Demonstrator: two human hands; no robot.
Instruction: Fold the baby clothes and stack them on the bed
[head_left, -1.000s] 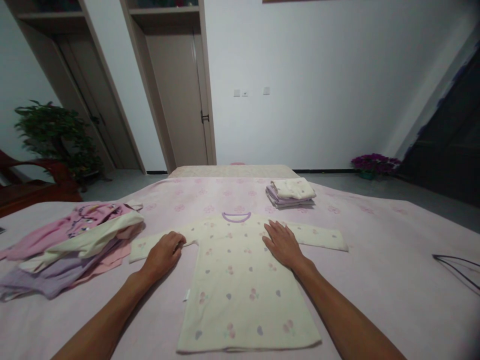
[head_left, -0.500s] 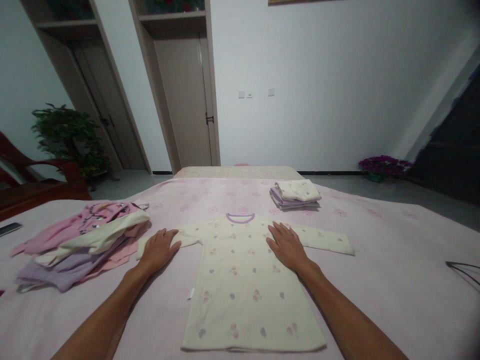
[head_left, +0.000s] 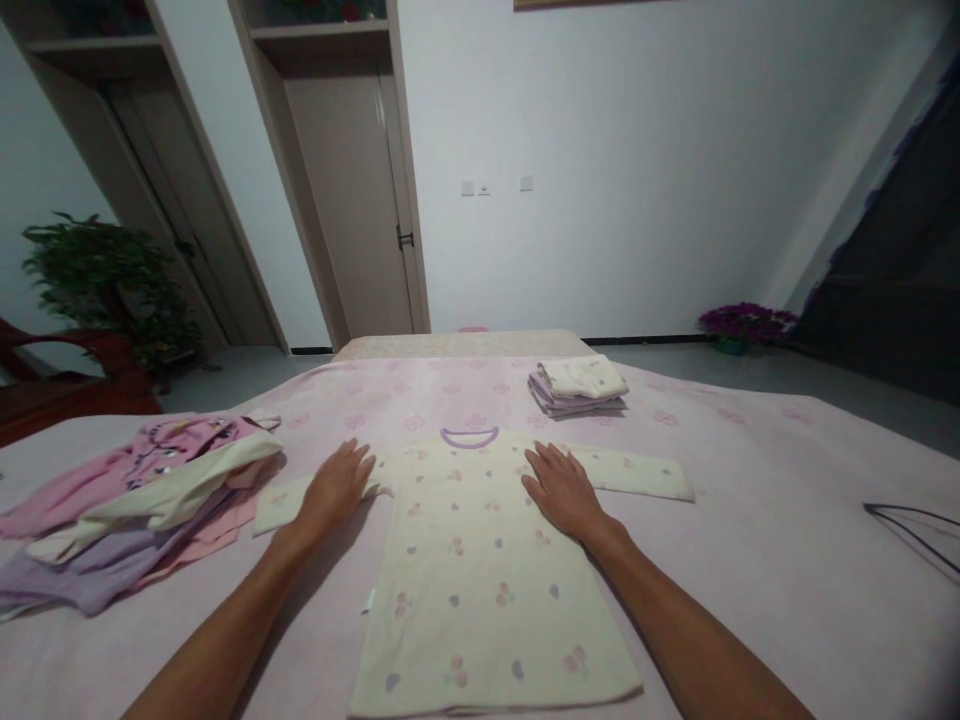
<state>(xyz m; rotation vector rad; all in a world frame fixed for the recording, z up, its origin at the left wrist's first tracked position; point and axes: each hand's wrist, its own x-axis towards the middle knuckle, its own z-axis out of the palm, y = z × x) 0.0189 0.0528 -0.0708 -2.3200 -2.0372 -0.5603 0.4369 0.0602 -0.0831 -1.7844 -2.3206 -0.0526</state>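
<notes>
A cream long-sleeved shirt [head_left: 480, 580] with cherry and heart prints and a purple collar lies flat in front of me, both sleeves spread outward. My left hand [head_left: 339, 482] rests on its left sleeve close to the shoulder, fingers stretched out. On the right shoulder and upper chest lies my right hand [head_left: 561, 485], flat with its fingers extended. Neither hand grips the cloth. A small white tag [head_left: 367, 602] sticks out from the shirt's left side seam.
A loose heap of pink, cream and purple clothes [head_left: 150, 500] lies at the left. Folded garments [head_left: 577, 385] are stacked at the back right. A pink flowered cloth [head_left: 757, 560] covers the surface. Thin black wire-like strands [head_left: 900, 515] reach in from the right edge.
My left hand has slid right along the sleeve toward the shoulder. My right hand stays on the right shoulder. The view has turned slightly right.
</notes>
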